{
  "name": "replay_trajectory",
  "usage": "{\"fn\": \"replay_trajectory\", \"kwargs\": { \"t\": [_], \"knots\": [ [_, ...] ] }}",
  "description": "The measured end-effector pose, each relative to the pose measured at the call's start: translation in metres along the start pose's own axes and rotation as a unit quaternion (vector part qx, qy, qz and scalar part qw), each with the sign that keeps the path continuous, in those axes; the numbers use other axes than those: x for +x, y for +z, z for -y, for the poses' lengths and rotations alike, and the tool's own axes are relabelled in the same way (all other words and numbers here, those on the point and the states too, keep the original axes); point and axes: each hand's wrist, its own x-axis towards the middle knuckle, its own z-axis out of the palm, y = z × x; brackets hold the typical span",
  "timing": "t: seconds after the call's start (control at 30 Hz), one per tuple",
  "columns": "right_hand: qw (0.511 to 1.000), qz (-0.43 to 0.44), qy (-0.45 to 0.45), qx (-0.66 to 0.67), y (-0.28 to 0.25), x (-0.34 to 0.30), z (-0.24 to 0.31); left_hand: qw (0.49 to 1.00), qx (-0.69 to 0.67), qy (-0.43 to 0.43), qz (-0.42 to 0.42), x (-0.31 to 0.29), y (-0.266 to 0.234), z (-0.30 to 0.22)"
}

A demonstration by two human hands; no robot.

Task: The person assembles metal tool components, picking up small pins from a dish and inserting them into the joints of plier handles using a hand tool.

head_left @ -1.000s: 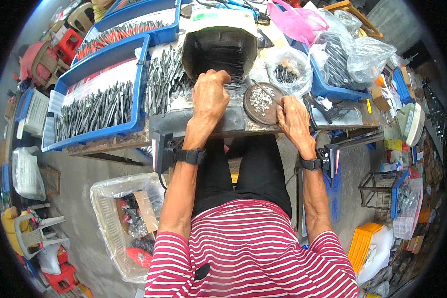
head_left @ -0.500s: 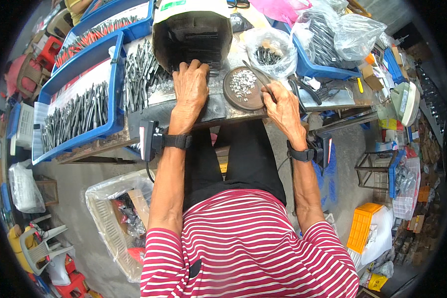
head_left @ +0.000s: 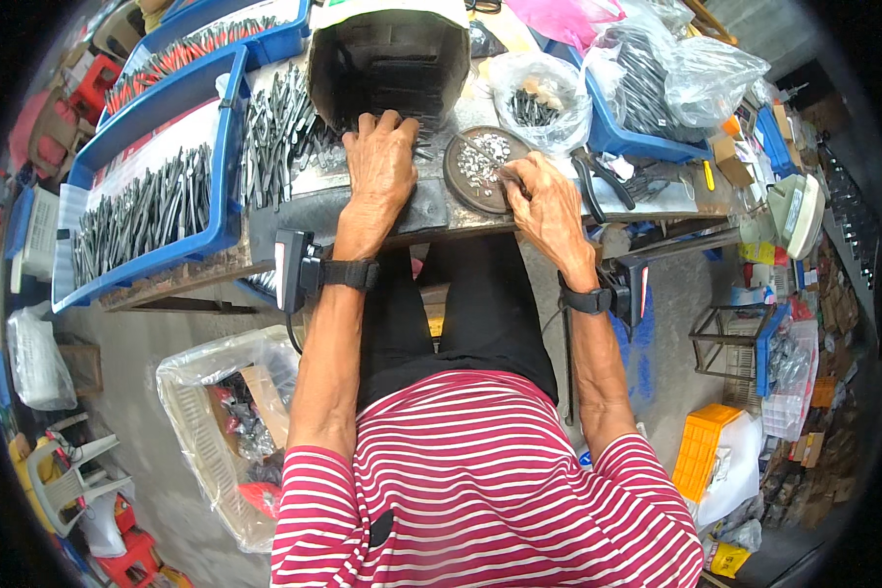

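Nearest the right hand (head_left: 544,201), a slim, rod-like tool (head_left: 477,149) shows dark grey against tiny white chips (head_left: 478,174) in a round brown dish (head_left: 461,191). Ahead of the left hand (head_left: 380,167), an open box-shaped container (head_left: 387,59) is blackish inside, pale cream outside. Left of that hand, slender black parts (head_left: 142,220) fill a rectangular blue plastic tray (head_left: 230,147). Behind both hands, the short-sleeved shirt (head_left: 490,470) is crimson with white stripes.

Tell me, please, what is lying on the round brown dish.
Small pale pieces lie scattered on the round brown dish, with a thin tool held by the right hand across them. That hand hides part of the dish's right side, so what lies there cannot be seen.
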Motion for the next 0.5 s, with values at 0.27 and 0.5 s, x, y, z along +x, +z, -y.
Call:
{"fn": "replay_trajectory", "kwargs": {
  "t": [0.27, 0.5],
  "knots": [
    [0.999, 0.007, 0.000, -0.045, 0.0045, 0.0031, -0.0046, 0.999, -0.020, 0.024, -0.025, -0.0044, 0.0024, 0.0025],
    [0.997, 0.013, -0.036, -0.074, 0.0065, 0.0033, -0.0039, 0.999, -0.041, 0.020, -0.024, -0.0078, 0.0024, 0.0019]
  ]
}}
